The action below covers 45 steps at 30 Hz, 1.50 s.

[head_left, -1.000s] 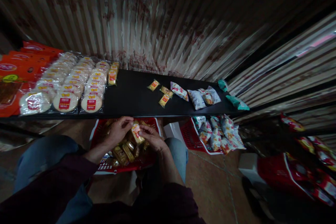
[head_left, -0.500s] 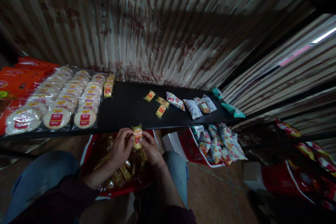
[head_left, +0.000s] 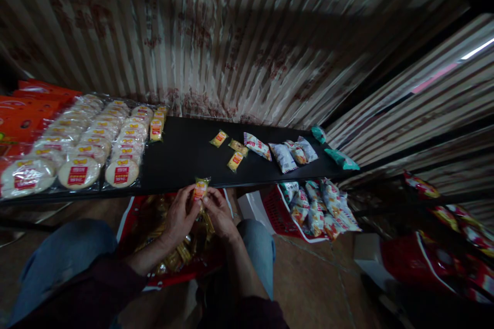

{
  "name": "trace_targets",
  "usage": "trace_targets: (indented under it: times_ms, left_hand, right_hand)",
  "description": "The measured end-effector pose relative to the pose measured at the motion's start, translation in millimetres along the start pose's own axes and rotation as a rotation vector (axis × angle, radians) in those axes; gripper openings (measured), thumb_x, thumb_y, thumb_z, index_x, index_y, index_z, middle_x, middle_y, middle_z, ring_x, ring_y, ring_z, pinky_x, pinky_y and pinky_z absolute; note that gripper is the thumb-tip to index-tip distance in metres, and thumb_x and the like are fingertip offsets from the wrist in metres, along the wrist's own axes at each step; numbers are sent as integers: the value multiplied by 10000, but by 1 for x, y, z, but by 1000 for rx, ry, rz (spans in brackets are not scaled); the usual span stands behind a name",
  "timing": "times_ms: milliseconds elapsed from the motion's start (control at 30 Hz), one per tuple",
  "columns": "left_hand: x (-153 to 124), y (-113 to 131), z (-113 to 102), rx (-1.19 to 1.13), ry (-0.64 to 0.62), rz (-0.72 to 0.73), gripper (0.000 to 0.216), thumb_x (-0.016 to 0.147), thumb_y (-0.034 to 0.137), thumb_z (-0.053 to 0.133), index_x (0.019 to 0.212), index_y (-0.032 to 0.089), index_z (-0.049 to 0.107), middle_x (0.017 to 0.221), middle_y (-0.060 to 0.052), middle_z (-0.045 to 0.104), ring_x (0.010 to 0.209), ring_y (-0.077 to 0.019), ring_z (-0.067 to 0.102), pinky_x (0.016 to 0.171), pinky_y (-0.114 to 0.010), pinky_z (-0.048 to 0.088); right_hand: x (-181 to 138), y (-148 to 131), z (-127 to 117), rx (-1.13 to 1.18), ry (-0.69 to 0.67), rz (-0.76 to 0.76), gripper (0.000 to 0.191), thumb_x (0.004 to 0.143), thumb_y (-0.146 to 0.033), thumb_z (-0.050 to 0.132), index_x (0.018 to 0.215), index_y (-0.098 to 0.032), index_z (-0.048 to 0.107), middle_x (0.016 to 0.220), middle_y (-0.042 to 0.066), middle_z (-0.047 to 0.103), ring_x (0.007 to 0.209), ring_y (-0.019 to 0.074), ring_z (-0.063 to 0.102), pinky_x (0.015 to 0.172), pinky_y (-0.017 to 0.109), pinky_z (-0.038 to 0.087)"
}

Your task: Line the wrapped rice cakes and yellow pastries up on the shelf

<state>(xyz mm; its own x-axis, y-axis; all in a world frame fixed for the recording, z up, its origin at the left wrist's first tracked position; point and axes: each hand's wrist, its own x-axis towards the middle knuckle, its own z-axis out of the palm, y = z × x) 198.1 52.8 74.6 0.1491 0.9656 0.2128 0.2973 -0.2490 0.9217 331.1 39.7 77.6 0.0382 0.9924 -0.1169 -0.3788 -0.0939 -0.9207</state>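
Between my two hands, just in front of the shelf edge, is a small yellow snack packet (head_left: 200, 189) with an orange-red label, held upright. My left hand (head_left: 181, 213) pinches its left side, and my right hand (head_left: 219, 213) pinches its lower right side. Beneath them stands a red basket (head_left: 129, 221) filled with similar golden packets (head_left: 179, 257). On the black shelf (head_left: 185, 149), a short row of the same yellow packets (head_left: 156, 128) lies beside the rice crackers. A few loose yellow packets (head_left: 234, 161) lie mid-shelf.
Rows of wrapped round rice crackers (head_left: 79, 172) and orange bags (head_left: 31, 118) fill the shelf's left. White snack bags (head_left: 283, 158) and teal bags (head_left: 342, 159) lie toward its right. A red basket of bags (head_left: 276, 218) stands below; another red basket (head_left: 401, 259) is farther right.
Both hands have risen slightly with the yellow packet, bringing it closer to the shelf's front edge. The view has shifted a little; the shelf goods look unchanged.
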Motion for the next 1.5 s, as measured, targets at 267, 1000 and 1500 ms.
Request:
trace_targets:
  times_ms: [267, 1000, 1500]
  left_hand:
    - [2, 6, -2, 2, 20, -82, 455, 791, 367, 537, 1203, 176, 506, 1180, -129, 565, 1122, -249, 537, 960, -416, 427]
    - [10, 1, -10, -326, 139, -326, 473, 806, 448, 439, 1127, 138, 595, 1214, -135, 606, 1162, -250, 523, 1036, -393, 340]
    - [18, 5, -6, -904, 217, -664, 438, 673, 309, 627, 1075, 146, 567, 842, -41, 669, 592, -115, 571, 482, -212, 392]
  right_hand:
    - [-3, -1, 2, 36, -42, -3, 285, 731, -364, 703, 982, -244, 638, 988, 28, 677, 902, 179, 630, 824, 321, 484]
    - [-5, -11, 7, 150, -53, 44, 343, 725, -332, 722, 1047, -228, 665, 1164, 70, 646, 989, 187, 614, 791, 291, 471]
    - [-1, -17, 20, 137, -47, 25, 364, 696, -356, 738, 1030, -231, 667, 1073, 71, 684, 914, 190, 631, 818, 330, 477]
